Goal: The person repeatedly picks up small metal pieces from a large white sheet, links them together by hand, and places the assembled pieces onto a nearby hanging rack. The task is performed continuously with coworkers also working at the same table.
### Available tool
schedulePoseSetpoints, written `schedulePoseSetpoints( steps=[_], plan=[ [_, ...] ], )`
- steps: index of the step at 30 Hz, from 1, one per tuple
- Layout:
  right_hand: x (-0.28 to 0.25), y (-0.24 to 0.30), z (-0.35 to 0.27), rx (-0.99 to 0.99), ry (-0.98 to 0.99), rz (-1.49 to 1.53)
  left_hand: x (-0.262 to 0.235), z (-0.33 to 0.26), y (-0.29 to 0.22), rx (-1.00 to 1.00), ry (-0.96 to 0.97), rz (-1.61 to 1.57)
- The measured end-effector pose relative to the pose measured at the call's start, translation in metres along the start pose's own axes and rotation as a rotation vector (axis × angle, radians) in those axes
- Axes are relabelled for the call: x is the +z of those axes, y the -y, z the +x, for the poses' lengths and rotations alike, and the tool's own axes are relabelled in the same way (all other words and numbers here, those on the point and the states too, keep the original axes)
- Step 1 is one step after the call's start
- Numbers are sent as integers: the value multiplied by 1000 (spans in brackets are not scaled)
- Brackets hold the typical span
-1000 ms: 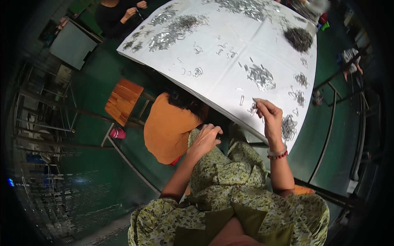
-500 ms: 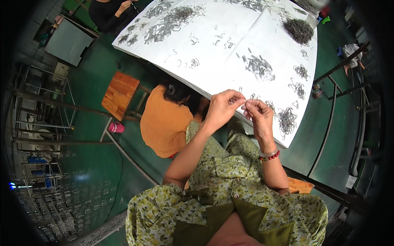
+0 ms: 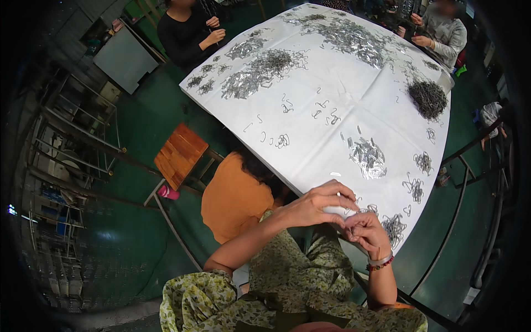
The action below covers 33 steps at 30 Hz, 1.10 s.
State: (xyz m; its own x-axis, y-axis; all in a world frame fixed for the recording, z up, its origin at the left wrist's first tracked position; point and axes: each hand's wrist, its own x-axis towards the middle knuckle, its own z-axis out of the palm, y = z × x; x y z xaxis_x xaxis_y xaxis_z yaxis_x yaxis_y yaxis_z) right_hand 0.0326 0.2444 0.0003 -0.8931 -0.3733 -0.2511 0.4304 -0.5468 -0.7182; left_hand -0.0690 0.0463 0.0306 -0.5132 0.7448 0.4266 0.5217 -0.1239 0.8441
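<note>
My left hand [image 3: 323,203] is arched over the table's near edge, fingers bent, with white showing between forefinger and thumb. I see nothing in it. Its thumb comes close to my right hand [image 3: 368,232], whose fingers are curled together; what they hold, if anything, is too small to make out. Just beyond my hands, a few bent wire hooks [image 3: 371,209] lie on the white-covered table [image 3: 310,160]. Beside my right hand is a tangled pile of wire hooks [image 3: 394,228]. Farther off lies a heap of small shiny grey strips [image 3: 368,157].
More piles of hooks and strips [image 3: 243,83] cover the far table, with a dark heap of hooks [image 3: 427,99] at right. A person in orange [image 3: 235,199] crouches at the left edge by a wooden stool [image 3: 181,155]. People in black [image 3: 188,33] and grey [image 3: 445,36] work across.
The view has shifted, showing more of the table's far side and people there. My left fingers have spread from their pinch; my right fingers have curled in.
</note>
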Motion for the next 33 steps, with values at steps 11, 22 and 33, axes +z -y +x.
schedulePoseSetpoints(
  steps=[11,22,33],
  plan=[
    [-50,65,-9,-171,-576,-346,-215,134,244,-586,-414,881],
    [-120,76,-21,-335,-966,-429,-325,213,358,-1034,-264,1084],
    [-100,74,-38,-463,-856,-258,-330,229,260,-473,-1007,137]
  ],
)
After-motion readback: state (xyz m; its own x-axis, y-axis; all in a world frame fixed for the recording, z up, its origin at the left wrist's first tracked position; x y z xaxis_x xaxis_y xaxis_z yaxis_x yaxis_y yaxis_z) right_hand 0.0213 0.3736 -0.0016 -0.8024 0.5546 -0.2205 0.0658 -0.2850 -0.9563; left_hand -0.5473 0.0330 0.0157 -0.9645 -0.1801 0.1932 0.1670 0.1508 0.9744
